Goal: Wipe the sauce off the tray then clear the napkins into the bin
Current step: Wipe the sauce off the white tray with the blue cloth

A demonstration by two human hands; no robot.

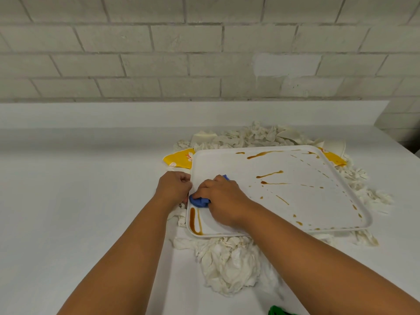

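A white square tray (295,214) lies on the white table, streaked with brown sauce (269,174); a thick sauce line (195,220) runs along its near left corner. My right hand (221,196) grips a crumpled blue cloth (199,201) and presses it on the tray's left side. My left hand (175,185) has its fingers curled on the tray's left rim. Crumpled white napkins (229,267) lie in a heap in front of the tray, and more white napkins (250,135) stick out behind and to its right.
Yellow printed wrappers (180,160) poke out from under the tray's far left and far right corners. A green object (278,311) shows at the bottom edge. A grey brick wall stands behind the table. No bin is in view.
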